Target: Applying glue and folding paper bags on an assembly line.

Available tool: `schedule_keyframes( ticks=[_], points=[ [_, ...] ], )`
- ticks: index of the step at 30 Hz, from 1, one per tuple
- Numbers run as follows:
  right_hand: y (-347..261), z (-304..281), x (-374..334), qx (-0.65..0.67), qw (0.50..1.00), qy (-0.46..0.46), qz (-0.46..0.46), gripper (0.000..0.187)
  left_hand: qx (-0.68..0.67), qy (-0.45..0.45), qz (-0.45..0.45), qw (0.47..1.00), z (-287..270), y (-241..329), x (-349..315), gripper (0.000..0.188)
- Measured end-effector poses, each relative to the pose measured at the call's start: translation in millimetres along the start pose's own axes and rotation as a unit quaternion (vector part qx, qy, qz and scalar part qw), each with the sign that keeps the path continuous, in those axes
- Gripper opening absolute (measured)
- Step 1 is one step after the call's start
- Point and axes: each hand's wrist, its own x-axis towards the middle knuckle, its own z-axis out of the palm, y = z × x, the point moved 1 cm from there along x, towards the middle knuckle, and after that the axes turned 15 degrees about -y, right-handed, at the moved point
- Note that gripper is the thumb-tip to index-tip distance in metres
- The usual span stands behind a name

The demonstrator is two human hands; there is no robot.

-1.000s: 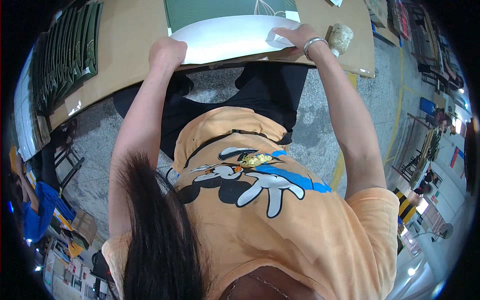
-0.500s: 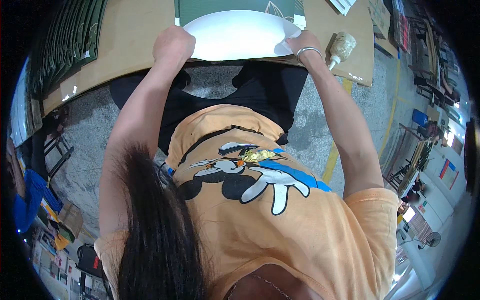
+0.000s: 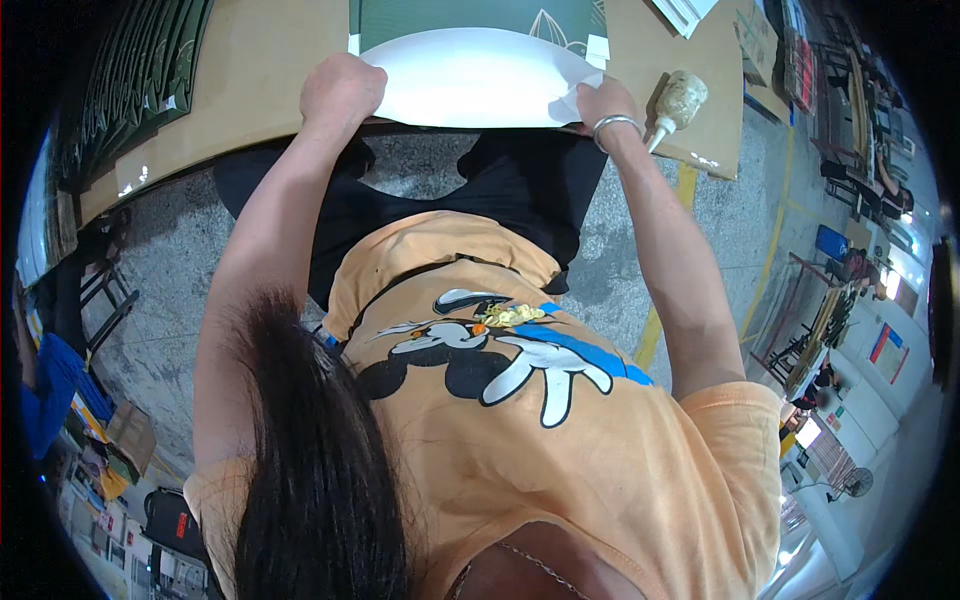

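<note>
My left hand (image 3: 343, 91) is closed on the left end of a white sheet (image 3: 478, 80), which bulges in a curve along the table's near edge. At the sheet's right end, my right hand (image 3: 606, 104), with a silver bangle at the wrist, grips the corner between thumb and fingers. A green printed sheet (image 3: 450, 14) with pale line drawings lies just beyond the white one. Whether the two are one folded piece, I cannot tell. Right of my right hand, a squeeze bottle (image 3: 681, 98) with a white nozzle lies on its side.
The brown cardboard-covered table (image 3: 255, 70) bears a stack of folded green bags (image 3: 140, 60) at the left. White papers (image 3: 684, 14) lie at the far right. Below the near edge is a grey floor (image 3: 180, 270) with a yellow line (image 3: 684, 185).
The whole view has shifted slightly, and a little more of the green sheet shows above the white one. Both hands keep their hold on the white sheet.
</note>
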Motion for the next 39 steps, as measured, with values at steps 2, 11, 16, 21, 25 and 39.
schedule_keyframes(
  ticks=[2,11,16,21,25,39],
  points=[
    [-29.0,1.3,-24.4,-0.104,0.994,0.034,0.003,0.034,-0.013,0.022,-0.034,0.999,-0.3,-6.7,3.3,0.033],
    [-13.1,-14.6,-15.6,0.020,0.995,-0.093,0.022,0.038,0.017,-0.165,0.000,0.986,-12.9,-3.7,3.3,0.026],
    [-21.4,-16.3,-21.9,-0.009,0.994,-0.101,0.042,0.035,-0.008,-0.130,0.004,0.991,-8.9,-9.4,10.7,0.024],
    [-15.2,-22.3,-18.4,0.038,0.984,-0.171,0.030,0.037,-0.120,-0.157,0.004,0.980,-9.4,-21.2,14.1,0.028],
    [-20.9,-27.1,-19.4,0.063,0.979,-0.192,0.030,0.041,-0.212,-0.223,0.011,0.952,-24.6,-19.4,3.7,0.030],
    [-28.9,-7.1,-19.7,-0.119,0.991,-0.054,0.012,0.032,0.128,0.130,0.065,0.981,18.1,9.0,-17.3,0.064]
  ],
)
